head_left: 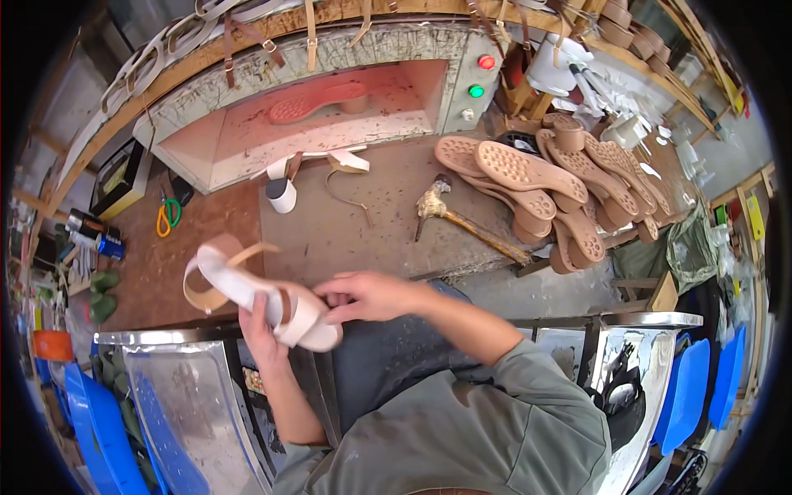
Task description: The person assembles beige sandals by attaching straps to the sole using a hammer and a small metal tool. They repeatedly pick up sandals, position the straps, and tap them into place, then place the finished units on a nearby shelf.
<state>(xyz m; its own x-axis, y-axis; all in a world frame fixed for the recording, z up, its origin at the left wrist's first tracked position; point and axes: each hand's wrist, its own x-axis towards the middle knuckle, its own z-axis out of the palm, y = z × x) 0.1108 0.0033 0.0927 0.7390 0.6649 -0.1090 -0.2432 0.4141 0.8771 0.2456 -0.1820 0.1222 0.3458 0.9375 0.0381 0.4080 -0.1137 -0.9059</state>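
Note:
My left hand [263, 334] is wrapped round the middle of a pale sandal [239, 285], which is tilted with its heel up to the left and its toe toward me. A light ankle strap loops out at the heel, and a wide strap crosses the front. The curled fingers of my right hand [367, 297] grip the edge of the sandal near the toe; the fingertips are partly hidden and a little blurred. Beyond my hands on the bench lie a white-and-tan sandal upper [282, 195] with a loose thin strap [353, 200], and a hammer [470, 227] with a stained wooden handle.
A heap of tan heeled soles [528, 176] lies at the right of the bench [330, 239]. At the back stands a red-lit heating box [297, 62] with a sole [318, 102] inside. Scissors [168, 216] with orange and green handles lie left. Straps [311, 37] hang from the shelf above.

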